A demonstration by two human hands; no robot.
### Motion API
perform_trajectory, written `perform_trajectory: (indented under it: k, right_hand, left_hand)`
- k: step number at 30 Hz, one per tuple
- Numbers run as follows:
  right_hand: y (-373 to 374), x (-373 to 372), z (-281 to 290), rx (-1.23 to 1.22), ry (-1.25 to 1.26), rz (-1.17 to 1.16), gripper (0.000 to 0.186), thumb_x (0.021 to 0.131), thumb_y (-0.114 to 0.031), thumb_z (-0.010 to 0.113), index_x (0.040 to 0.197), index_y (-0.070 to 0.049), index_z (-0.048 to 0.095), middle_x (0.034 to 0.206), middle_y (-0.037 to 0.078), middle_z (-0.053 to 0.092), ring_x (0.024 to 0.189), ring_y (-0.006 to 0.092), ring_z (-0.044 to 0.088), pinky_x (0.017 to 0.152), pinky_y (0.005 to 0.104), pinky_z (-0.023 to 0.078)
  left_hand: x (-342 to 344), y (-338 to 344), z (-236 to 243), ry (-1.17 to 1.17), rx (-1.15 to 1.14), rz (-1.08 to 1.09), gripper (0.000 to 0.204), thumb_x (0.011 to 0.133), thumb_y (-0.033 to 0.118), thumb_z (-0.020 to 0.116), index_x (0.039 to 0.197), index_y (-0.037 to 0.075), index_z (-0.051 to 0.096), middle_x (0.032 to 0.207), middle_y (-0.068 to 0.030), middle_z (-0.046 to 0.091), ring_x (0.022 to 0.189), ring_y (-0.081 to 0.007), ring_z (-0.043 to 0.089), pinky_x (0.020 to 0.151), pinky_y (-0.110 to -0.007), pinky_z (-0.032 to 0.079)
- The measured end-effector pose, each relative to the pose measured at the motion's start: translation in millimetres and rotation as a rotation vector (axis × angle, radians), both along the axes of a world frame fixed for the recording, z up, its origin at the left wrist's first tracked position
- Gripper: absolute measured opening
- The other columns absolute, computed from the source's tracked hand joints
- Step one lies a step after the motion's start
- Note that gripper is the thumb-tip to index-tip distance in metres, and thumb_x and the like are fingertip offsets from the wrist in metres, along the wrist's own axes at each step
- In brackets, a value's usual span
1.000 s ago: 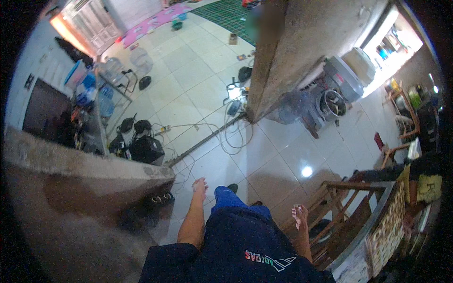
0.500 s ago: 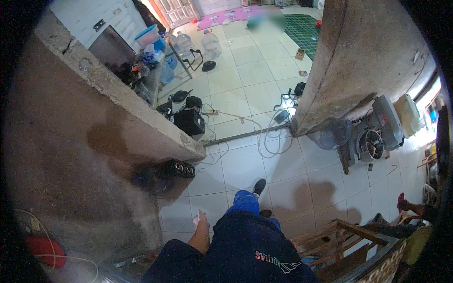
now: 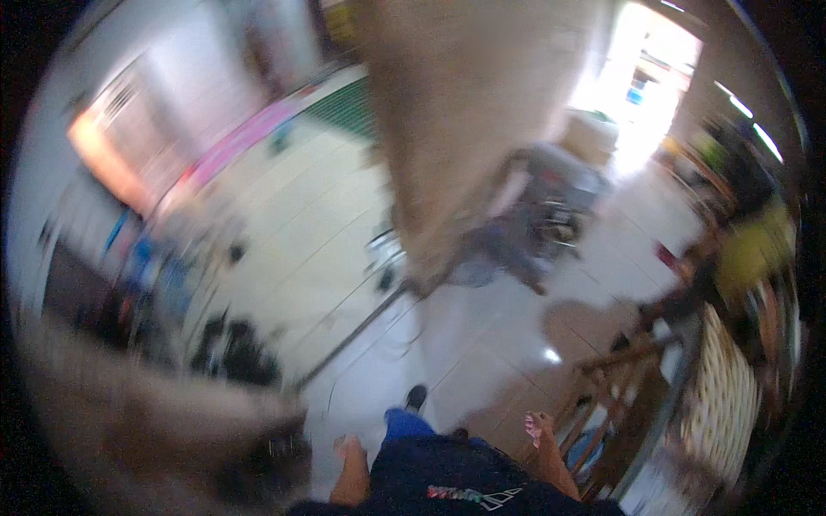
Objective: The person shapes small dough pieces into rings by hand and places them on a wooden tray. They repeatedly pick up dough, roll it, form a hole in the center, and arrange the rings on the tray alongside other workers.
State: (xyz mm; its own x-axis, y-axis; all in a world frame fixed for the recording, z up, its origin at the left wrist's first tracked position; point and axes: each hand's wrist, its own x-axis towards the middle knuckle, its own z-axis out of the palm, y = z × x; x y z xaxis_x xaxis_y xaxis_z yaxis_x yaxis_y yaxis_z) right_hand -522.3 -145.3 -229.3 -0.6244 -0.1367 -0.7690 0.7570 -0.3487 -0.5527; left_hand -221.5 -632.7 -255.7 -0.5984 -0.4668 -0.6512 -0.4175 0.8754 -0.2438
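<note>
My left hand (image 3: 349, 447) hangs low on the left of my body, above the light tiled floor (image 3: 469, 357). Motion smears its fingers, so whether it holds anything is unclear. On my other side, my right hand (image 3: 539, 426) is held out beside a wooden slatted frame (image 3: 615, 370). Its fingers look loosely bent and a little apart, and nothing shows in them. Below my dark shirt (image 3: 439, 473), blue trousers (image 3: 406, 424) and one dark shoe (image 3: 416, 396) can be seen.
A rough wall end (image 3: 422, 249) stands ahead, beside a floor threshold (image 3: 348, 340). Blurred dark items (image 3: 232, 348) lie left. Grey equipment (image 3: 559, 181) stands ahead right, near a bright doorway (image 3: 650, 82). Another person (image 3: 753, 249) in yellow is at right, near a woven surface (image 3: 723, 396).
My view has swung to the right, bringing the bright doorway and more of the other person into sight. My right hand has come into view; my left stays low at my side.
</note>
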Motion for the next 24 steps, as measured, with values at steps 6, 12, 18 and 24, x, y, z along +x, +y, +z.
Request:
perform_trajectory:
  k: [6, 12, 18, 24]
  right_hand:
    - [-41, 72, 12, 0.835, -0.067, -0.02, 0.012, 0.084, -0.019, 0.066, 0.082, -0.008, 0.061, 0.067, 0.003, 0.059, 0.058, 0.0155, 0.057, 0.052, 0.0361, 0.046]
    - [-114, 192, -11, 0.995, -0.403, -0.038, 0.012, 0.084, -0.02, 0.062, 0.095, -0.018, 0.066, 0.087, 0.005, 0.066, 0.073, 0.0207, 0.063, 0.062, 0.0383, 0.049]
    - [-244, 343, -64, 1.628, -0.212, 0.326, 0.024, 0.086, -0.016, 0.057, 0.106, -0.024, 0.066, 0.085, 0.005, 0.068, 0.079, 0.023, 0.066, 0.061, 0.0387, 0.049]
    - [-288, 395, 31, 0.674, -0.253, -1.237, 0.026, 0.089, -0.029, 0.059, 0.08, -0.007, 0.068, 0.072, 0.007, 0.064, 0.066, 0.0217, 0.06, 0.059, 0.0384, 0.048]
  left_hand:
    - [-202, -120, 3, -0.063, 0.101, -0.101, 0.037, 0.081, 0.035, 0.062, 0.115, 0.019, 0.064, 0.118, -0.0058, 0.061, 0.117, -0.0255, 0.053, 0.088, -0.049, 0.047]
    - [-391, -98, 23, 0.276, 0.966, 0.446, 0.037, 0.081, 0.033, 0.063, 0.115, 0.017, 0.063, 0.116, -0.0071, 0.061, 0.114, -0.0257, 0.054, 0.088, -0.049, 0.047]
    - [-466, -25, 25, 0.054, 0.995, 0.117, 0.037, 0.082, 0.031, 0.063, 0.115, 0.015, 0.063, 0.114, -0.0084, 0.062, 0.112, -0.026, 0.055, 0.088, -0.049, 0.046]
    - [-489, 40, 29, -0.065, 1.003, -0.163, 0.036, 0.082, 0.029, 0.063, 0.115, 0.013, 0.062, 0.113, -0.0096, 0.062, 0.11, -0.0262, 0.056, 0.087, -0.049, 0.045]
